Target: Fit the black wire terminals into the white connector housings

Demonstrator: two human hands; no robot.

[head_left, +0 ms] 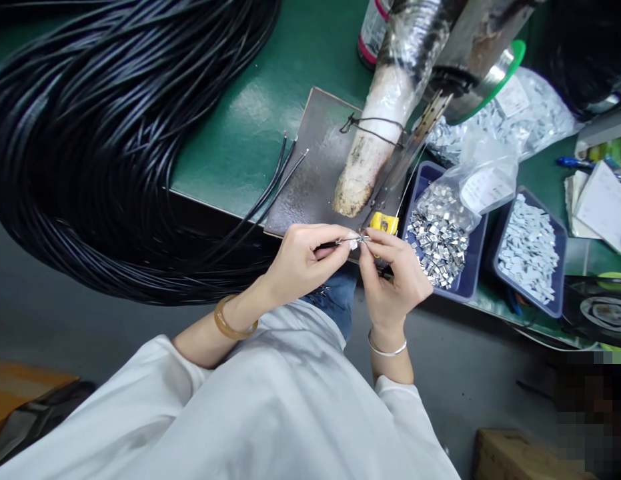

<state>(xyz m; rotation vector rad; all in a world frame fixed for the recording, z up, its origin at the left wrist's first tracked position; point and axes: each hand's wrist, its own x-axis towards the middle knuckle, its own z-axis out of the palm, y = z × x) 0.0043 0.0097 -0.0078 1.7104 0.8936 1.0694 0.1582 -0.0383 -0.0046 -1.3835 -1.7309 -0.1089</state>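
Note:
My left hand (303,260) pinches the end of a thin black cable (330,245) just in front of the green table's edge. My right hand (390,273) pinches a small silver metal clip (361,239) at that cable's tip, fingers pressed together. Both hands meet below a wrapped machine arm (377,147) that stands over a dark brown board (315,173). Three more black cable ends (285,163) lie across the board's left edge.
A huge bundle of black cables (105,133) covers the table's left. Two blue trays stand at right: one with silver clips (440,247), one with pale pieces (527,247). Plastic bags of parts (520,113), a bottle (373,30) and papers (600,200) lie behind.

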